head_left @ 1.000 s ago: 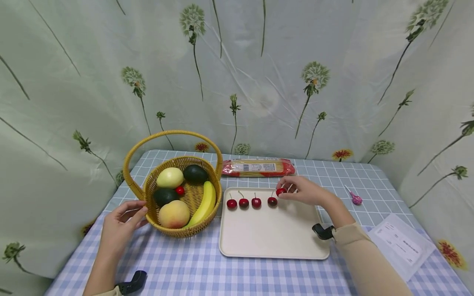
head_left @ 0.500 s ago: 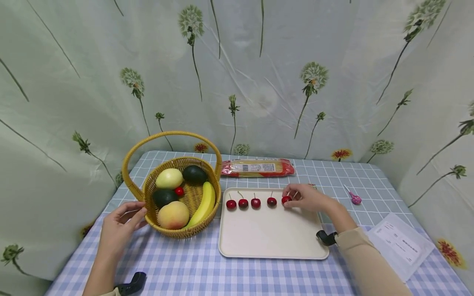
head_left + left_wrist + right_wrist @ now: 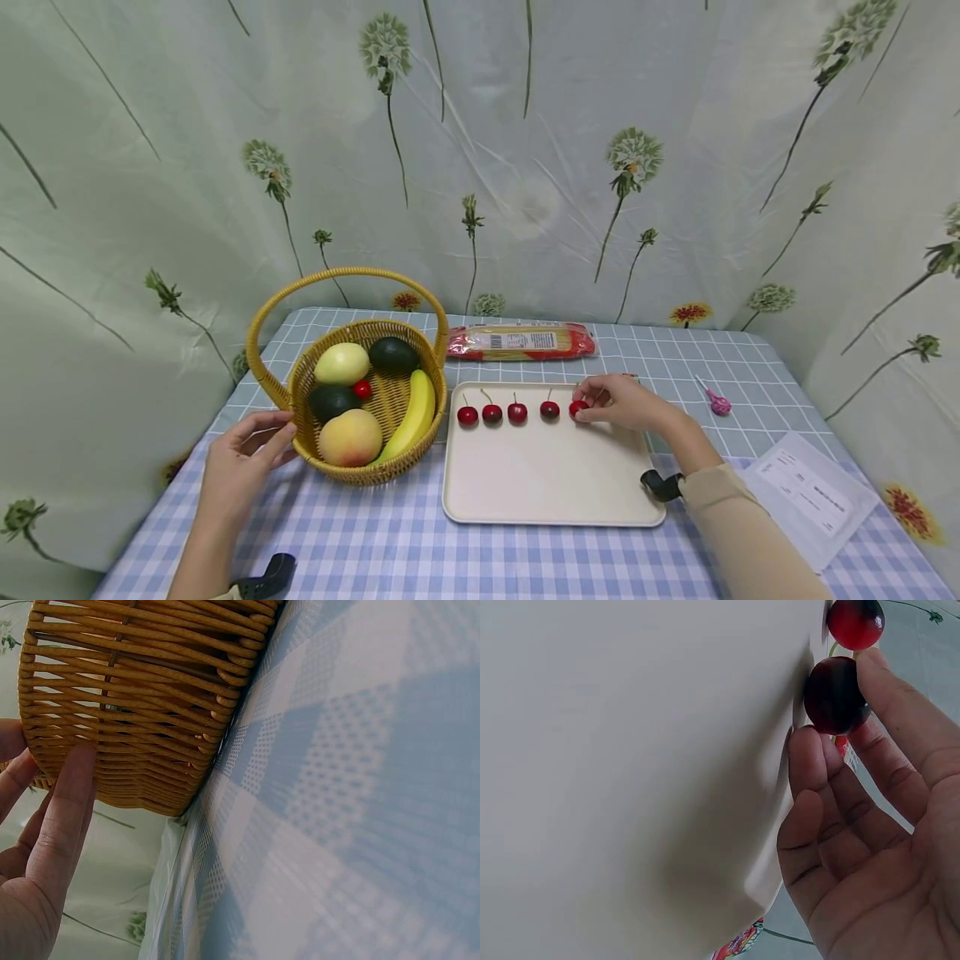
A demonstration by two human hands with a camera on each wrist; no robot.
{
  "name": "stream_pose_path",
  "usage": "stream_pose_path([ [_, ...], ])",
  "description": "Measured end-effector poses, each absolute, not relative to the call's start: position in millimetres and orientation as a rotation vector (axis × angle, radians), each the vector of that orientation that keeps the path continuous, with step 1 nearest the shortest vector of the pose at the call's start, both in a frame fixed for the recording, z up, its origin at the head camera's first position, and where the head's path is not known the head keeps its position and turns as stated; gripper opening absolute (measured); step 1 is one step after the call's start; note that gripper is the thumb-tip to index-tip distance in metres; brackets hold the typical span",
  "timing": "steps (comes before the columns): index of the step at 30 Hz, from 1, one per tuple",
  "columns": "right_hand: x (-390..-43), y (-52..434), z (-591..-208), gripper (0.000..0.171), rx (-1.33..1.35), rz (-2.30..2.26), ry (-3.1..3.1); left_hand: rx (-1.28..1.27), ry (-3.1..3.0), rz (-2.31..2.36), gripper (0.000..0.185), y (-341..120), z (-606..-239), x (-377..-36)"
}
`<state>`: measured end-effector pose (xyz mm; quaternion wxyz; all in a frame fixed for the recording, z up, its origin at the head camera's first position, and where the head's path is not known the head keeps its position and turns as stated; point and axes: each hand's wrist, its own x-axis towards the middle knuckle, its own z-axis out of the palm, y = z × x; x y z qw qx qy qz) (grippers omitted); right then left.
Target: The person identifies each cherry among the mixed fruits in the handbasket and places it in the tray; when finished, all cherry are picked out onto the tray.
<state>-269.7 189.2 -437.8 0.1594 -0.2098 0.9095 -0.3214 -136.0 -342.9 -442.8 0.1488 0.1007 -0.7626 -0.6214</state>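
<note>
Near the back right corner of the cream tray (image 3: 551, 479), my right hand (image 3: 622, 402) pinches a dark red cherry (image 3: 577, 409) between thumb and fingers; the right wrist view shows the same cherry (image 3: 832, 699) close up, against the tray. Left of it, several more cherries with stems, such as this cherry (image 3: 517, 413), form a row along the tray's back. My left hand (image 3: 242, 458) rests its fairly straight fingertips against the side of the yellow wicker basket (image 3: 360, 475). In the left wrist view a fingertip touches the basket's woven wall (image 3: 142, 705).
The basket holds a peach (image 3: 350, 437), a banana (image 3: 411, 421), a pale yellow fruit (image 3: 342, 363), two dark green fruits and a small red one. Behind the tray lies a pasta packet (image 3: 521, 342). At right are a pink lollipop (image 3: 718, 404) and a white labelled packet (image 3: 810, 498).
My right hand has brought the cherry slightly right and forward, down to the tray at the row's right end. In the last half second it stays there. The left hand has kept its place.
</note>
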Motion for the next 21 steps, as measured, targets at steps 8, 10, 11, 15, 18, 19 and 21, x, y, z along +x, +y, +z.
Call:
stream_pose_path([
  [8,-270.7,190.2,-440.6,0.026,-0.646,-0.914,2.609,0.265,-2.16,-1.812,0.032,-342.8,-442.6,-135.2],
  [10,-270.9,190.8,-440.7,0.026,-0.655,-0.917,2.607,0.264,-2.165,-1.804,0.032,-342.9,-442.7,-135.3],
  [11,-270.8,191.0,-440.6,0.026,-0.659,-0.918,2.606,0.264,-2.169,-1.798,0.032,-343.0,-442.7,-135.3],
  [15,-271.0,192.4,-440.3,0.026,-0.663,-0.919,2.598,0.256,-2.173,-1.793,0.031,-343.7,-443.3,-135.6],
  [18,-271.2,193.6,-439.7,0.026,-0.64,-0.922,2.59,0.243,-2.164,-1.806,0.031,-344.4,-444.0,-135.6],
  [19,-271.4,194.0,-439.2,0.026,-0.641,-0.92,2.587,0.24,-2.16,-1.812,0.031,-344.6,-444.3,-135.5],
  [21,-271.6,194.7,-438.2,0.027,-0.629,-0.914,2.586,0.236,-2.153,-1.821,0.031,-345.0,-444.7,-135.4],
])
